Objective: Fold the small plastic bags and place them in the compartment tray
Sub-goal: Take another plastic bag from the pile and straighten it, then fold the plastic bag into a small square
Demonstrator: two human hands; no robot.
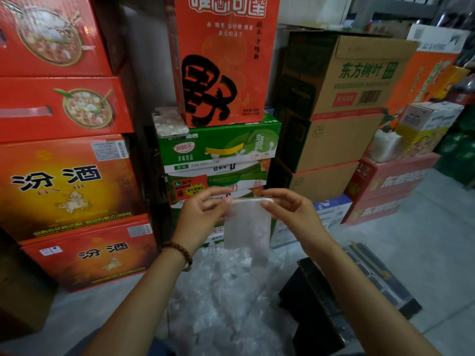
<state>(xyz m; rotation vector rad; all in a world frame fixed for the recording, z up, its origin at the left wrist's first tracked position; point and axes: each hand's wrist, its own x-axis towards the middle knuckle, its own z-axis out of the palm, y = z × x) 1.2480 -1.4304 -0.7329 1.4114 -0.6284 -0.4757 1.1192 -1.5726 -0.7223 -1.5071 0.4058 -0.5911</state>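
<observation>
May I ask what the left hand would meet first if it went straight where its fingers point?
Most likely the right hand, pinching the other top corner of the plastic bag; depth is uncertain.

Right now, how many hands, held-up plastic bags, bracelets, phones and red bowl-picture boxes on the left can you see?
Hands: 2, left hand and right hand
Held-up plastic bag: 1
Bead bracelet: 1
Phone: 1
Bowl-picture boxes: 2, upper red box and lower red box
Total: 7
</observation>
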